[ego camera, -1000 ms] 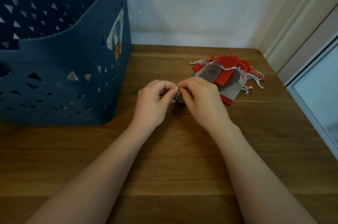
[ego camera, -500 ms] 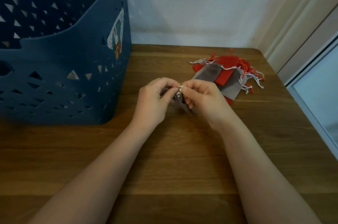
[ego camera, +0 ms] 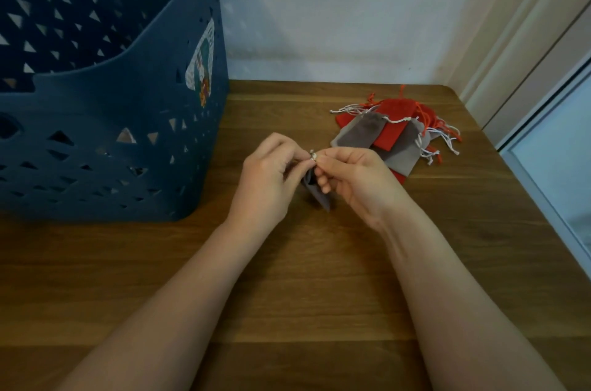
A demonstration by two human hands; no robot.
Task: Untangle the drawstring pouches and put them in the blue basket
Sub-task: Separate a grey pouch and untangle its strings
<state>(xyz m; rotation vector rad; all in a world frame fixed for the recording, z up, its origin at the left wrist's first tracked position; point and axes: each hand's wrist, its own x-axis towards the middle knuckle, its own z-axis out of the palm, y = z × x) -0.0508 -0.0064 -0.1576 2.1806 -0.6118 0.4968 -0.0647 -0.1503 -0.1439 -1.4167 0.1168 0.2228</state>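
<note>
Grey pouch (ego camera: pixel 316 192) hanging long-axis down, drawstring end up, pinched between both hands, left hand (ego camera: pixel 267 179), right hand (ego camera: pixel 355 179)

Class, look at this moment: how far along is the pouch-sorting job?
Done: nothing shows inside the blue basket, though its floor is mostly hidden. In hand: left hand and right hand pinch the drawstring of one grey pouch. Left: the pile of red and grey pouches on the table.

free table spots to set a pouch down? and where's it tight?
Bare wooden tabletop between the forearms and along the near edge; also a strip at the wall between the blue plastic basket and the pile of red and grey pouches. Tight where both hands, left and right, pinch a grey pouch.
</note>
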